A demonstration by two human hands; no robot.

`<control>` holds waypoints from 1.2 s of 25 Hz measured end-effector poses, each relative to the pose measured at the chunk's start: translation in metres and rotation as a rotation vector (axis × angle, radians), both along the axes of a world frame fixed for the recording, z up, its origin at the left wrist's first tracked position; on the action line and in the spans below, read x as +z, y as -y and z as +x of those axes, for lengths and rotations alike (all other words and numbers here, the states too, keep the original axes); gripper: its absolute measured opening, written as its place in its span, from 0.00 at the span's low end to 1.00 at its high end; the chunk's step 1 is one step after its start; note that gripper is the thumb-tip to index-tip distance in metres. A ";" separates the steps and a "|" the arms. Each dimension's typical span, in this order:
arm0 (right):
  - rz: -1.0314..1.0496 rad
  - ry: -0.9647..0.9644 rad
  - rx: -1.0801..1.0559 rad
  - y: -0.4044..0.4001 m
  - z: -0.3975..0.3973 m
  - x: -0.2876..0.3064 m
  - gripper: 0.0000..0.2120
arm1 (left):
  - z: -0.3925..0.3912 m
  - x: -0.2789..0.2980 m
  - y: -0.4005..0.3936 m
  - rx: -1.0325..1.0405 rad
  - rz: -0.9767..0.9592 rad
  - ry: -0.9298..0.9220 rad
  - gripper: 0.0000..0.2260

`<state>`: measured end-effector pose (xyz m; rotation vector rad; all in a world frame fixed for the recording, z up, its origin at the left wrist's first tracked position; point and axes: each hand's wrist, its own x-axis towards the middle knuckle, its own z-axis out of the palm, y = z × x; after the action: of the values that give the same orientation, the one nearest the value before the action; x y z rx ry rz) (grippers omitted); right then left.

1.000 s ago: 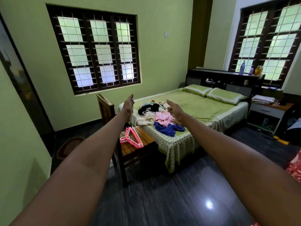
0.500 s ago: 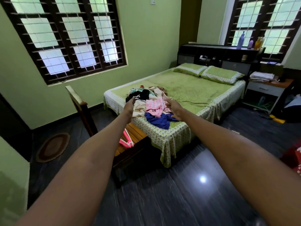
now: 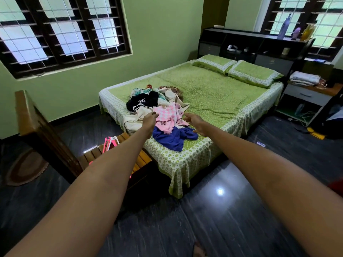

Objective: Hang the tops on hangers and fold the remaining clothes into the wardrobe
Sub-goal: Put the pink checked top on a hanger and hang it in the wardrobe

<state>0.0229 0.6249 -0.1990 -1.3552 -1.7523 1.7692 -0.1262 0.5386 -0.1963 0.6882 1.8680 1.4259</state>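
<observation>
At nine o'clock in our view stands the wooden chair (image 3: 42,130), its back toward the wall, with pink hangers (image 3: 111,140) lying on the slatted seat; our left forearm crosses in front of them and hides part of the bunch. A small oval rug (image 3: 26,168) lies on the dark floor at eight o'clock.

Moving toward the centre, our left hand (image 3: 149,119) reaches out over the near corner of the bed (image 3: 213,93). Its fingers are drawn together at the tips, right at the edge of the pink checked garment (image 3: 167,115) where it meets the cream garment (image 3: 133,119); whether they actually pinch cloth we cannot tell at this range.

The pile of clothes (image 3: 159,108) sits at about twelve o'clock from that hand, on the green bedspread near the foot of the bed. It includes a black top with white lettering (image 3: 142,102) at the upper left and a blue garment (image 3: 174,137) nearest the edge.

At one o'clock from the blue garment, our right hand (image 3: 194,120) hovers just beside the pile, fingers spread apart and loosely extended, holding nothing.

Farther right, at two o'clock, two green pillows (image 3: 237,69) lie at the head, and a bedside table (image 3: 306,93) carries folded white linen (image 3: 304,78).
</observation>
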 end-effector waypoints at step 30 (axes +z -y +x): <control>-0.367 0.307 0.378 -0.391 -0.182 -0.202 0.23 | -0.153 -0.197 -0.343 0.426 -0.330 0.352 0.13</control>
<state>-0.1596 1.0159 -0.4014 -1.5899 -2.0225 2.2776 -0.2787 0.8819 -0.3936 -0.1264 1.9615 1.3315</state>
